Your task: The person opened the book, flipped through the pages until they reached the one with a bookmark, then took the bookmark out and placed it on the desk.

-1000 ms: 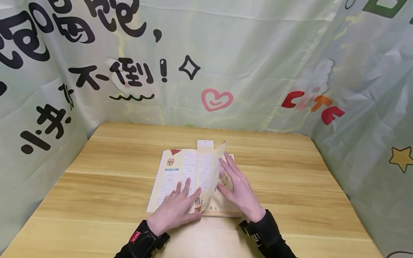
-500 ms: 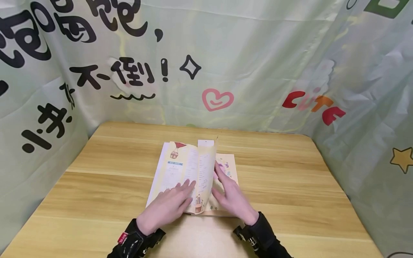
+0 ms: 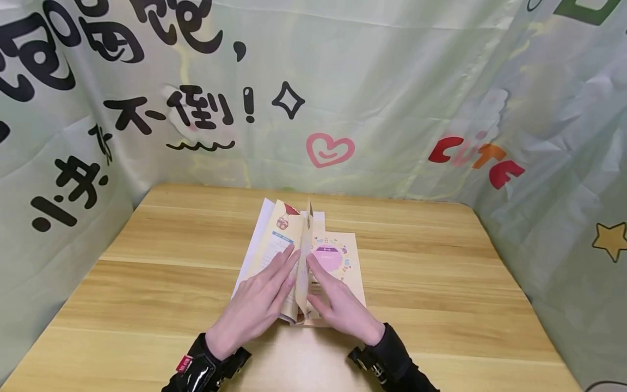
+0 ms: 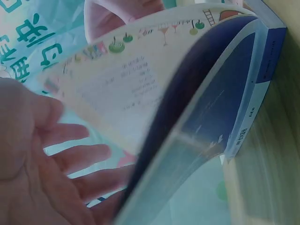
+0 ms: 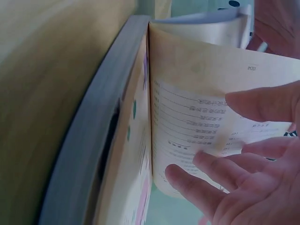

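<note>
A book lies open on the table, its right side showing a cream page with a pink circle. My left hand lies with straight fingers along the lifted left pages and cover. A turned leaf stands nearly upright at the middle. My right hand touches its right face with extended fingers. In the left wrist view, the cover and pages rise from the dark-blue spine beside my left hand. The right wrist view has my right hand spread against the printed page.
A white strip sticks out beyond the book's far edge. The wooden table extends around the book. Printed cloth hangs behind and at both sides. A dark cable shows at the lower right corner.
The left pages and cover have tilted up and inward. The leaf under my right hand has swung left to nearly upright, uncovering the pink-circle page. Both hands have drawn closer together.
</note>
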### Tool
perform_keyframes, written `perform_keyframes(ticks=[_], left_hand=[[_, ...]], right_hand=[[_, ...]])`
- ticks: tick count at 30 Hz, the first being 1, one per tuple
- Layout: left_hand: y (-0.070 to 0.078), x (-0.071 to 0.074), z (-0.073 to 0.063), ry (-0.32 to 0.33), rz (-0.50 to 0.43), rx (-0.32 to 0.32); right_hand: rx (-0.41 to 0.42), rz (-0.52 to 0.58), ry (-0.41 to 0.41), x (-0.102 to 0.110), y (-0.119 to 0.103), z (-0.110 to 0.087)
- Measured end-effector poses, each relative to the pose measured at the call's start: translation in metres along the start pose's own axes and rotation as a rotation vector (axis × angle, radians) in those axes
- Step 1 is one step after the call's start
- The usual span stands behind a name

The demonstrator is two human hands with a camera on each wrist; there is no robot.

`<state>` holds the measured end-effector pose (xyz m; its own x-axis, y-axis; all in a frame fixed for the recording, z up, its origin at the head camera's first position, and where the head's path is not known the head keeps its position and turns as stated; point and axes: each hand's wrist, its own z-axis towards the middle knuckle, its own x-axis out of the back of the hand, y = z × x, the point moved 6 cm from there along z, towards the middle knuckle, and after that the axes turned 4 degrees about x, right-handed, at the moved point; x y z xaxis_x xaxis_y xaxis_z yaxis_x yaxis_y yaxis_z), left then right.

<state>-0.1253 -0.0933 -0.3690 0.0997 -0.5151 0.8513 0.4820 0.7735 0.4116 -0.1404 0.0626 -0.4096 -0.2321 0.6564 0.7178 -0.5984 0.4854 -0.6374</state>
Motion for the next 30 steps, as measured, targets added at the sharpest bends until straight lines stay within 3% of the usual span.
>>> perform_keyframes(ticks=[5, 10, 15, 21, 26, 30], left_hand=[[0.005, 0.005, 0.000, 0.064, 0.004, -0.066], [0.010, 0.009, 0.001, 0.128, 0.156, -0.127], [0.006, 0.009, -0.001, 0.168, 0.314, -0.145], [-0.003, -0.003, -0.003, 0.080, 0.394, -0.131], [-0.011, -0.017, -0.003, -0.024, 0.357, -0.093], [-0.018, -0.028, -0.002, -0.069, 0.296, -0.057]], right_hand=[[0.005, 0.025, -0.064, -0.007, -0.001, 0.001], [-0.018, 0.024, -0.132, -0.013, 0.000, 0.000], [-0.039, -0.002, -0.212, -0.019, 0.002, -0.001], [-0.049, -0.062, -0.310, -0.025, 0.004, -0.005], [-0.041, -0.111, -0.346, -0.029, 0.005, -0.007], [-0.054, -0.112, -0.362, -0.030, 0.006, -0.008]])
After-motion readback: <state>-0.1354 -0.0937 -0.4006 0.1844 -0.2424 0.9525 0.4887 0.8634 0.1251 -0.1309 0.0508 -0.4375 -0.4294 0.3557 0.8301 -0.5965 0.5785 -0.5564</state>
